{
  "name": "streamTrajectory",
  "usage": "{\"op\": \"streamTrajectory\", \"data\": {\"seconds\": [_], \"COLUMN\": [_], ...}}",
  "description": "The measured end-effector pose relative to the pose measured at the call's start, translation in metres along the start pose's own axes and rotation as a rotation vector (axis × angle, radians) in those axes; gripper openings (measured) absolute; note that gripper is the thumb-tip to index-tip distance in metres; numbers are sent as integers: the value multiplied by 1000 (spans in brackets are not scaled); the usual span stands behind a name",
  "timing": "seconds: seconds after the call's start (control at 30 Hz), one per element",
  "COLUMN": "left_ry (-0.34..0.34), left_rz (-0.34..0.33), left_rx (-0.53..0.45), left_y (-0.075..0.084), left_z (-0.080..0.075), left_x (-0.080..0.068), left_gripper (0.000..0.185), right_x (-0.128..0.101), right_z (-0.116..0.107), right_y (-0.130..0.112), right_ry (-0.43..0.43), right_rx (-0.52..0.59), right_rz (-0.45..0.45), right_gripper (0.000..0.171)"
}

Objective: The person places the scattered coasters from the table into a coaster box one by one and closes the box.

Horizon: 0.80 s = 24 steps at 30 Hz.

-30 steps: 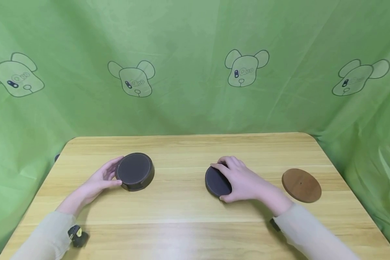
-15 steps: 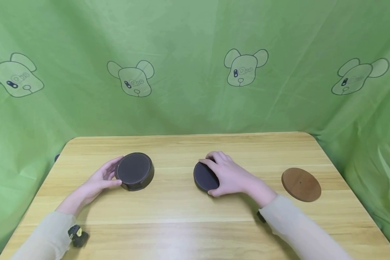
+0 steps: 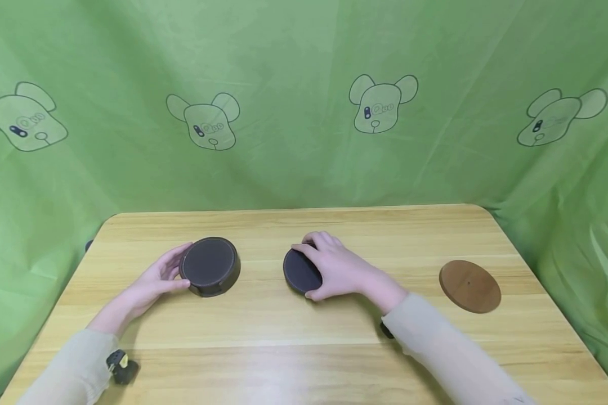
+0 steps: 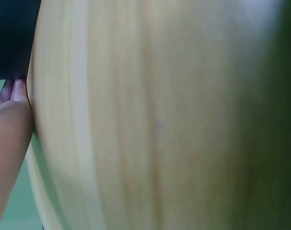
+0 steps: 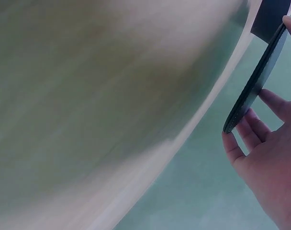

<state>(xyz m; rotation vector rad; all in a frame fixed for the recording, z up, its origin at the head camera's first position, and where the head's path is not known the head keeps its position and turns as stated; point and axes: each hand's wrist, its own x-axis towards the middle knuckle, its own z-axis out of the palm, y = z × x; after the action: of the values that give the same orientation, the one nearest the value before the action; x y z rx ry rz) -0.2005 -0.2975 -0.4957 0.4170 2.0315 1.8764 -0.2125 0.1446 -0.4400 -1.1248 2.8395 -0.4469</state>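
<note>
On the left of the table, a round black coaster holder [image 3: 223,279] stands with a dark stitched-edge coaster [image 3: 209,262] on top. My left hand [image 3: 154,279] grips its left side, thumb at the front and fingers behind. In the left wrist view the holder's dark wall [image 4: 11,38] shows above the fingertips. Near the middle of the table my right hand [image 3: 336,269] holds a round black coaster [image 3: 300,273] by its edge, thumb on the near side and fingers on the far side. The right wrist view shows this coaster [image 5: 254,84] edge-on between thumb and fingers, raised off the table.
A flat brown wooden disc [image 3: 469,286] with a small dark dot at its centre lies at the right of the table [image 3: 284,360]. Green cloth [image 3: 294,112] printed with bear heads hangs behind the table and at its sides.
My right hand has carried the black coaster leftward, closer to the holder. My left hand and the holder have stayed in place.
</note>
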Motion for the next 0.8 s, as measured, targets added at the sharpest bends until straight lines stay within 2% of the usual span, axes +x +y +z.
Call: {"op": "streamTrajectory", "data": {"seconds": [0.5,0.8], "left_ry": [5,-5], "left_rz": [-17,9], "left_rx": [12,-5], "left_y": [1,-2], "left_z": [0,0], "left_x": [-1,0], "left_gripper": [89,89], "right_x": [26,39], "right_z": [8,13], "right_y": [-14,-20], "right_ry": [-31,-34], "right_rx": [19,20], "right_rz": [-28,-47], "right_gripper": [102,101]}}
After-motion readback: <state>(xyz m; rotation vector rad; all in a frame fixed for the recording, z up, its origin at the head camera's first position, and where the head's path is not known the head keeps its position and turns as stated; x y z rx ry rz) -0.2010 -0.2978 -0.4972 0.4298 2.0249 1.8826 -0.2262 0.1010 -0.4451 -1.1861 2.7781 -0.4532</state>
